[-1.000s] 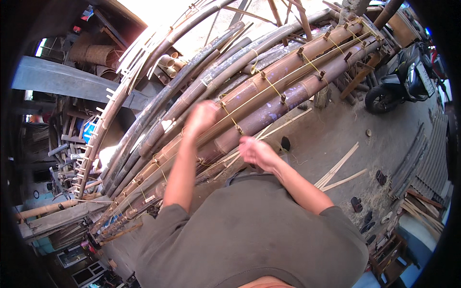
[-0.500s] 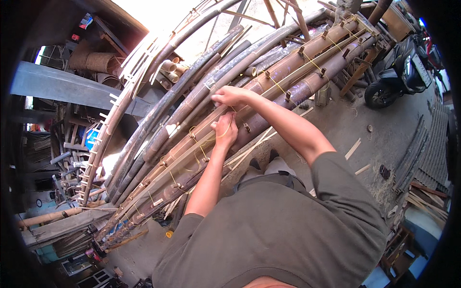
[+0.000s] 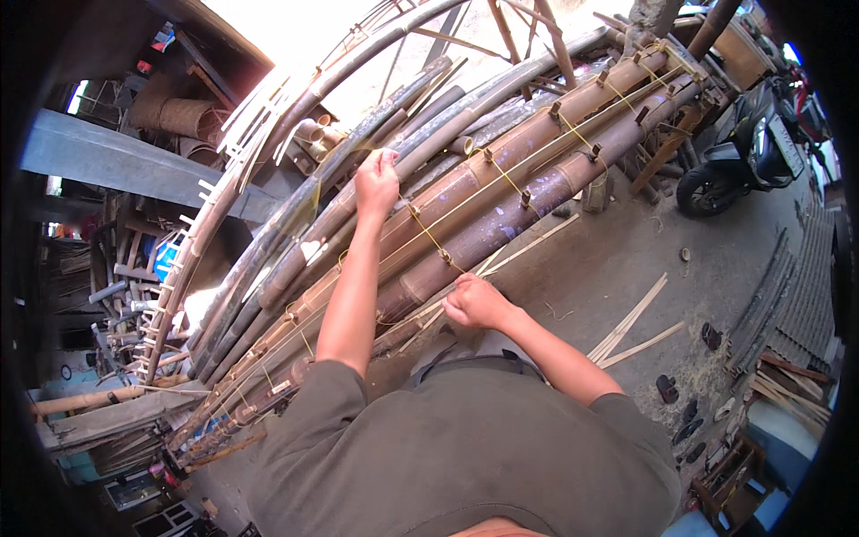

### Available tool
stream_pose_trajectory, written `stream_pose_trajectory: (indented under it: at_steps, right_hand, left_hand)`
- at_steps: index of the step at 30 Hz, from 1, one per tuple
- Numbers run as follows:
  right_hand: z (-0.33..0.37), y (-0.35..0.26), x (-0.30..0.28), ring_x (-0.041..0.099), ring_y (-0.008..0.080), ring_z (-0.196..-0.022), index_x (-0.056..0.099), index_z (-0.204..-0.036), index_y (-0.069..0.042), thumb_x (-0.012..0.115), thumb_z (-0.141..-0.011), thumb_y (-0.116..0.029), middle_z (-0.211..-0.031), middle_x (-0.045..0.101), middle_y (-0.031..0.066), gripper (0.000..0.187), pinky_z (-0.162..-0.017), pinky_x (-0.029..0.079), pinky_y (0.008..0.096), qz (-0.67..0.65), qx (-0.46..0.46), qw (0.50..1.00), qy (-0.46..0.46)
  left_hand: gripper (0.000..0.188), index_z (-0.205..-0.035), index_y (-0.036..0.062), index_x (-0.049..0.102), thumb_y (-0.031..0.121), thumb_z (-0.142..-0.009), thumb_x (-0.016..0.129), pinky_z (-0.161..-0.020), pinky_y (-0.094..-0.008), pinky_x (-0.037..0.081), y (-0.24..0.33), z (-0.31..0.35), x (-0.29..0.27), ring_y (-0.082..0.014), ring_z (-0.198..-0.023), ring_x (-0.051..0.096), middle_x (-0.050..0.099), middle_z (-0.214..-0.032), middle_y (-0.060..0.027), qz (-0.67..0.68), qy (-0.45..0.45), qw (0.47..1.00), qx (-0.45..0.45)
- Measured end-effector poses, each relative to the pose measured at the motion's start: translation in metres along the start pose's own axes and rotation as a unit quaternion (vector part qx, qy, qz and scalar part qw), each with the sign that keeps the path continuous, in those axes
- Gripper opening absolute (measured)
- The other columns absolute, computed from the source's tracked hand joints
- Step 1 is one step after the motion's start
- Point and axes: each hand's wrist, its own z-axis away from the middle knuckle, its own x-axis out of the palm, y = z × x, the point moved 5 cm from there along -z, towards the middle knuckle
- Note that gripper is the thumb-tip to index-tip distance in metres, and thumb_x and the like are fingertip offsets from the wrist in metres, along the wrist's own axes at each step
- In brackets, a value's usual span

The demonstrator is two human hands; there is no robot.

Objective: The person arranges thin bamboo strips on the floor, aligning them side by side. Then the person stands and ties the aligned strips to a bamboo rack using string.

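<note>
Two thick brown bamboo poles lie side by side in front of me, a far pole (image 3: 519, 141) and a near pole (image 3: 488, 234). Pale split strips run between them, and short wooden pegs (image 3: 526, 199) stick out of both. Yellow cord (image 3: 428, 234) crosses from one peg to another. My left hand (image 3: 377, 185) is raised past the far pole with fingers closed on the cord, whose loose length blurs beside it. Just on my side of the near pole, my right hand (image 3: 479, 302) is a fist, gripping the cord that runs from the closest peg.
Beyond lie several darker bamboo poles (image 3: 344, 192) and a curved bamboo frame (image 3: 170, 291) with pegs. A motorbike (image 3: 747, 161) stands at the right. Split strips (image 3: 631, 313) and sandals (image 3: 667, 387) lie on the floor, near corrugated sheets (image 3: 792, 286).
My hands, close together over the poles before, have moved apart: the left up and away past the far pole, the right back toward me. The cord between the pegs now looks taut.
</note>
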Motion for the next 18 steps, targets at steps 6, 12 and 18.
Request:
stream_pose_trajectory:
  at_steps: [6, 12, 18]
  right_hand:
    - [-0.016, -0.034, 0.025, 0.067, 0.0321, -0.086, 0.067, -0.088, -0.005, 0.063, -0.085, -0.021, -0.088, 0.07, 0.015, 0.017, -0.092, 0.049, 0.0455, 0.13, 0.066, 0.989, -0.035]
    - [0.0, -0.083, 0.13, 0.064, 0.022, -0.096, 0.062, -0.117, -0.009, 0.063, -0.093, -0.029, -0.099, 0.066, 0.0143, 0.031, -0.087, 0.051, 0.0383, -0.518, 0.331, 0.788, -0.035]
    - [-0.095, -0.122, 0.11, 0.054, 0.0145, -0.078, 0.058, -0.086, -0.009, 0.047, -0.099, -0.011, -0.083, 0.058, 0.0034, 0.017, -0.079, 0.046, 0.0304, -0.609, 0.133, 0.654, 0.428]
  left_hand:
    - [0.036, -0.117, 0.0063, 0.066, 0.034, -0.099, 0.053, -0.079, -0.0505, 0.052, -0.071, -0.003, 0.007, -0.0411, -0.09, 0.068, 0.07, -0.095, -0.0232, -0.199, -0.047, 0.973, 0.102]
    - [0.035, -0.123, 0.0014, 0.059, 0.026, -0.098, 0.053, -0.086, -0.0492, 0.051, -0.073, 0.092, -0.125, -0.0434, -0.103, 0.065, 0.068, -0.105, -0.0282, -0.224, -0.012, 0.974, 0.008]
    - [0.037, -0.116, 0.0012, 0.057, 0.028, -0.092, 0.065, -0.087, -0.0473, 0.049, -0.126, 0.188, -0.148, -0.0381, -0.099, 0.064, 0.067, -0.106, -0.0225, -0.198, -0.162, 0.965, 0.056]
